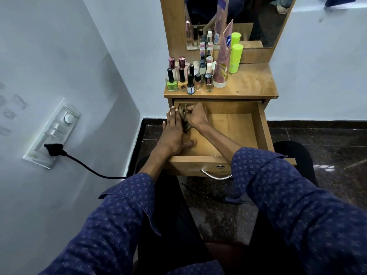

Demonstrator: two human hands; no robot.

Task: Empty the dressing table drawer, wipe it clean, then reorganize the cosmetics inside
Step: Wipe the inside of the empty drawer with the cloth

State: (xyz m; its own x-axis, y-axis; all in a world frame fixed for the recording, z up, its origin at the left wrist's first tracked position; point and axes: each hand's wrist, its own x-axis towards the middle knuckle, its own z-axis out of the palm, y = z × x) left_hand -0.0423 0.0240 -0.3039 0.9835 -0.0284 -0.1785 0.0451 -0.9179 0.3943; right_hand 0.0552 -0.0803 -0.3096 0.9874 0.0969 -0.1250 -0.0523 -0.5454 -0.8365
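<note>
On the left wall a black plug point(52, 149) sits in the switch panel point(52, 133), well apart from your work. Your left hand point(172, 135) lies flat along the left wall of the open drawer point(264, 128), fingers straight and spread, thumb stretched onto the drawer floor; it holds nothing and seems to steady the drawer. Just to its right, your right hand point(195, 116) has its fingers curled round a dark, crumpled cloth point(183, 120) in the far left corner, pressing it against the wood.

You look to be in the wiping step: the drawer shows no cosmetics, and the bottles point(190, 78), the pink tube point(223, 62) and the green canisters point(235, 56) all stand on the tabletop point(252, 82) above, mostly toward its left. The next move probably calls for carrying the cloth rightward over the bare floor and along the right and near walls, then lifting the bottles down one at a time without knocking their neighbours

The cloth is blurred and mostly covered by both hands, so you cannot tell its size or fabric. Your right arm hides part of the drawer's near edge and the handle point(216, 174). The mirror point(264, 20) is cut off at the top, and its reflection is too dark to read
</note>
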